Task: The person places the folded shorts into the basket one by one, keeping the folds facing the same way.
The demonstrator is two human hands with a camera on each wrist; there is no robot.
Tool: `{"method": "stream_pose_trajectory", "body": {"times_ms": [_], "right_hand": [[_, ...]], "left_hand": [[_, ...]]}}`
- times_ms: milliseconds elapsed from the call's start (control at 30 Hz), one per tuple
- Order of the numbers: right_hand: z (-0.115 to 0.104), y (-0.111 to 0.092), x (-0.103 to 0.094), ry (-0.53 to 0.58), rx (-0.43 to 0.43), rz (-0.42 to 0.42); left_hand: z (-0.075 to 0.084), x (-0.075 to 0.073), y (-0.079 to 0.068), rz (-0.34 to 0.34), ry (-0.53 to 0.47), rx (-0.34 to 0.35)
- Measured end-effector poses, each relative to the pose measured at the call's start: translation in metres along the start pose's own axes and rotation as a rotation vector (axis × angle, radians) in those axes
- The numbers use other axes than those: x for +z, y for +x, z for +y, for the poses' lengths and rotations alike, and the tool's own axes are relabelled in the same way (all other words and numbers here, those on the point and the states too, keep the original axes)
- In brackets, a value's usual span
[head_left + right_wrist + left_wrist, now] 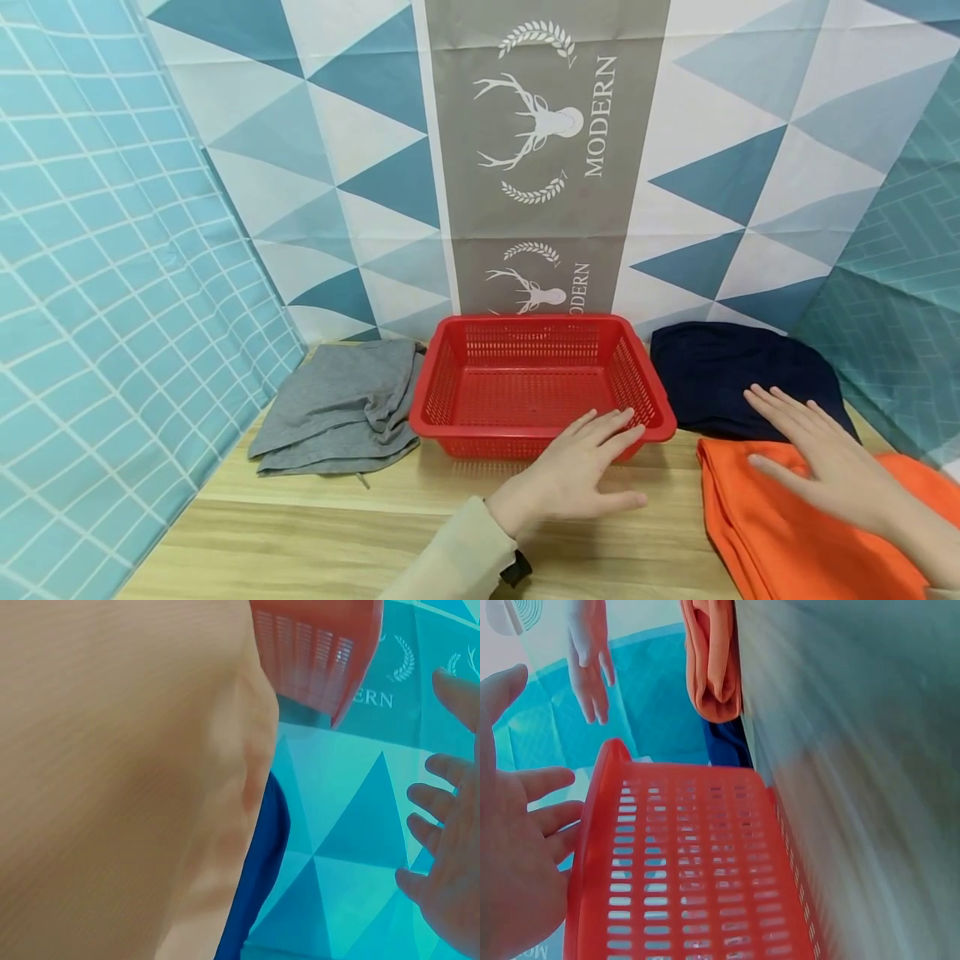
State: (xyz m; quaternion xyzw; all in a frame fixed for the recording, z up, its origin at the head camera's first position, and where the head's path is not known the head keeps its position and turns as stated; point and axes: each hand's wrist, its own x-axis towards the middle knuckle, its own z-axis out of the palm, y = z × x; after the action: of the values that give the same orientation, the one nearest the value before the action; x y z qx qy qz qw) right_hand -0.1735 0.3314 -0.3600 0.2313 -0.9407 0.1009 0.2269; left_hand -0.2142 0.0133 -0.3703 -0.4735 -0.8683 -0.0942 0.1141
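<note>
My left hand hovers over the near right part of the red plastic basket, palm down with fingers extended and nothing held. In the left wrist view that hand is beside the basket's rim. My right hand is above the folded orange cloth, its fingers spread and holding nothing. Behind the orange cloth lies a folded dark navy cloth, right of the basket. The right wrist view shows the same hand with fingers apart.
A folded grey garment lies left of the basket on the wooden table. A patterned cloth backdrop stands behind, with a blue grid-patterned sheet at the left and a teal one at the right.
</note>
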Motion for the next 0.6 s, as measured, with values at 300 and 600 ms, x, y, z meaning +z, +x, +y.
{"method": "stream_pose_trajectory", "body": {"times_ms": [300, 600], "right_hand": [[0.013, -0.014, -0.003, 0.015, 0.122, -0.052], [0.024, -0.024, -0.005, 0.011, 0.179, -0.095]], "left_hand": [[0.010, 0.006, 0.005, 0.015, 0.049, 0.054], [0.020, 0.009, 0.008, -0.006, 0.018, 0.116]]}}
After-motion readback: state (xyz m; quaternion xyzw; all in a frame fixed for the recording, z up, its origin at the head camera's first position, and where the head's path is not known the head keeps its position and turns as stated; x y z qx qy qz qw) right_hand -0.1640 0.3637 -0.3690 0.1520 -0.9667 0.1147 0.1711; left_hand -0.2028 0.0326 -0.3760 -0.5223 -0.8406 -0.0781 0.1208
